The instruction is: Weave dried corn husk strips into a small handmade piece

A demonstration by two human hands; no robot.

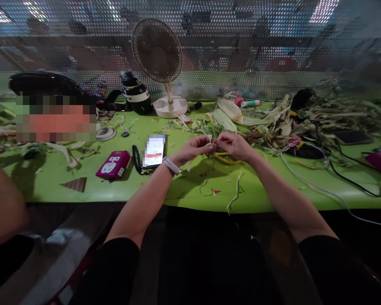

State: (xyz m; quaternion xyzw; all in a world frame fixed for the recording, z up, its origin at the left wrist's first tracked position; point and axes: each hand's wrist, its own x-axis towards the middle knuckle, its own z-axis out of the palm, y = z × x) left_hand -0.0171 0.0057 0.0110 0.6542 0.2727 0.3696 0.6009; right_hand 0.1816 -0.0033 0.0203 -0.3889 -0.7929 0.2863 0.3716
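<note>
My left hand (195, 149), with a pale watch strap at the wrist, pinches a small piece of pale corn husk (210, 138). Close against it, my right hand (231, 144) has its fingertips closed on the same piece. Both hands are a little above the green table. A yellow loop (227, 160), perhaps a scissors handle, lies below my right hand and is partly covered by it. Behind the hands is a pile of dry corn husks (230, 111) and stringy plant scraps. A thin husk strip (235, 192) lies nearer the table's front edge.
Left of my hands are a lit phone (155, 151), a magenta power socket (114, 165) and a roll of tape (105, 132). A fan (169, 106) and a black bottle (136, 95) stand behind. Cables (324, 188) cross the right side. Another person's arm (3, 195) is at far left.
</note>
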